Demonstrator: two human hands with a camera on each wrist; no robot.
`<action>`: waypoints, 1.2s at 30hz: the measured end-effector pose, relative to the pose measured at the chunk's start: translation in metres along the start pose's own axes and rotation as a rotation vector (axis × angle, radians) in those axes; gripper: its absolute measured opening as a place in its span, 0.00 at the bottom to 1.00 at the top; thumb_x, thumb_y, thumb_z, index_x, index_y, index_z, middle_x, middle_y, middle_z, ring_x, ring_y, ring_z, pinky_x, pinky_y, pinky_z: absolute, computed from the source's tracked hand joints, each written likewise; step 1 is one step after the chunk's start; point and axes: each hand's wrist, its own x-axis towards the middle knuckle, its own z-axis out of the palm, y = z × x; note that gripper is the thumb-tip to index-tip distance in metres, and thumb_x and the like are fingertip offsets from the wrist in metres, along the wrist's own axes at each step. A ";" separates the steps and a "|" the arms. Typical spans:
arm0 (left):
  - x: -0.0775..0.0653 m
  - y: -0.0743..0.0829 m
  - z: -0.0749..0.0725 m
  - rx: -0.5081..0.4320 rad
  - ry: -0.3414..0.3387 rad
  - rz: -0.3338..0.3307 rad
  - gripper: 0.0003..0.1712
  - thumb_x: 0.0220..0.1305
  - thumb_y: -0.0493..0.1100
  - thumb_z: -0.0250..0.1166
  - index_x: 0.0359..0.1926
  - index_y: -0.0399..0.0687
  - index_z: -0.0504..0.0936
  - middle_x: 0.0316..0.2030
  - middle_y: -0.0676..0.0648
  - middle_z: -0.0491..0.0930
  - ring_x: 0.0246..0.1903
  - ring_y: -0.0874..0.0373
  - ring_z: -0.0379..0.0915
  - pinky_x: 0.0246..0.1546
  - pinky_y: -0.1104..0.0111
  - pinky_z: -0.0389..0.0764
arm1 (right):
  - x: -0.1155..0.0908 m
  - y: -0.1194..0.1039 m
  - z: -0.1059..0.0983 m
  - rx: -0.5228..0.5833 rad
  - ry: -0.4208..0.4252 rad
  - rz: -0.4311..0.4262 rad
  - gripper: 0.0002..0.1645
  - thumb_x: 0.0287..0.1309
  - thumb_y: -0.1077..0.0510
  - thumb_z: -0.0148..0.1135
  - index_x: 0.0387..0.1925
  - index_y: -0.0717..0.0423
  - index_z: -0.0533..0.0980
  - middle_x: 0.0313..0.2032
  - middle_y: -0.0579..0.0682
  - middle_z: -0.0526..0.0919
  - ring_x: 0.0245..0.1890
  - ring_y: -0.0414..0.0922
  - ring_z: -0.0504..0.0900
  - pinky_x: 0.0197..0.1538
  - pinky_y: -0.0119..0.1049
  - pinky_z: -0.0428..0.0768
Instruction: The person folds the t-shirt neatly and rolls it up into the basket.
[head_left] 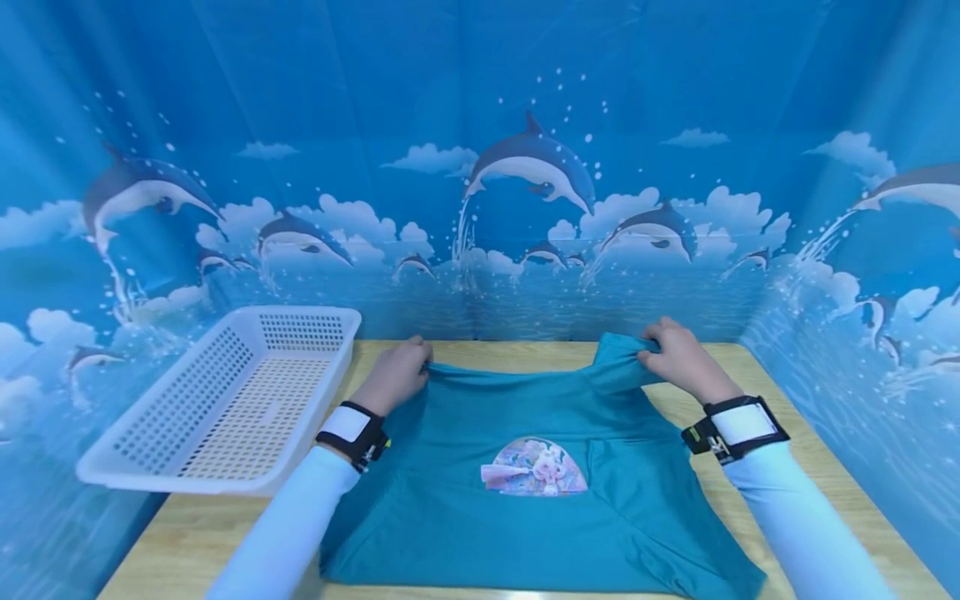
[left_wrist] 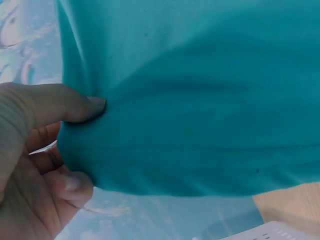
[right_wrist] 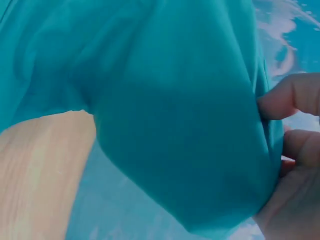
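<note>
Pinching the teal fabric garment point(head_left: 510, 521) in left grip point(head_left: 394, 377) and right grip point(head_left: 684, 357); best drawn evenly taut, smoothing right-side folds point(head_left: 611, 377).

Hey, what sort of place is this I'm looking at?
It looks like a small curtained-off work booth: blue dolphin-print curtains hang behind and on both sides of a pale wood-grain table, with a white perforated plastic basket beside a teal cloth garment.

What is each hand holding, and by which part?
The teal garment: the left hand pinches its far left corner; the right hand grips gathered cloth near its far right corner.
</note>
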 end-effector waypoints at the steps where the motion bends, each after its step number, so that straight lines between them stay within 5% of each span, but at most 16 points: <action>1: -0.003 0.001 -0.001 -0.012 0.015 0.004 0.08 0.59 0.34 0.63 0.41 0.42 0.81 0.37 0.46 0.76 0.35 0.55 0.75 0.35 0.64 0.78 | -0.005 -0.002 -0.003 -0.002 0.005 -0.009 0.19 0.63 0.60 0.51 0.51 0.70 0.73 0.44 0.64 0.71 0.37 0.55 0.72 0.35 0.44 0.71; 8: -0.035 0.004 -0.008 -0.065 0.098 0.062 0.07 0.58 0.35 0.66 0.38 0.46 0.80 0.34 0.49 0.76 0.30 0.58 0.72 0.30 0.66 0.75 | -0.038 -0.014 -0.009 0.012 0.024 -0.052 0.09 0.63 0.63 0.52 0.42 0.61 0.75 0.39 0.57 0.74 0.32 0.48 0.67 0.32 0.42 0.65; 24: -0.126 0.024 0.015 0.070 0.128 0.115 0.10 0.51 0.38 0.72 0.31 0.53 0.78 0.28 0.57 0.69 0.24 0.67 0.65 0.20 0.74 0.65 | -0.130 -0.027 0.023 0.093 0.020 -0.044 0.08 0.59 0.65 0.57 0.35 0.47 0.76 0.31 0.43 0.70 0.27 0.34 0.65 0.29 0.31 0.65; 30: -0.145 0.024 0.035 0.094 0.156 0.149 0.12 0.48 0.37 0.73 0.27 0.53 0.77 0.25 0.58 0.67 0.24 0.66 0.64 0.18 0.76 0.64 | -0.153 -0.024 0.045 0.146 0.040 -0.080 0.13 0.56 0.67 0.60 0.33 0.43 0.75 0.32 0.41 0.70 0.29 0.32 0.65 0.28 0.29 0.65; 36: -0.154 0.021 0.054 0.091 0.111 0.169 0.10 0.49 0.36 0.71 0.26 0.54 0.78 0.24 0.58 0.68 0.24 0.66 0.65 0.19 0.76 0.65 | -0.171 -0.013 0.076 0.130 0.010 -0.162 0.18 0.50 0.67 0.63 0.31 0.38 0.75 0.30 0.38 0.69 0.29 0.29 0.64 0.30 0.27 0.65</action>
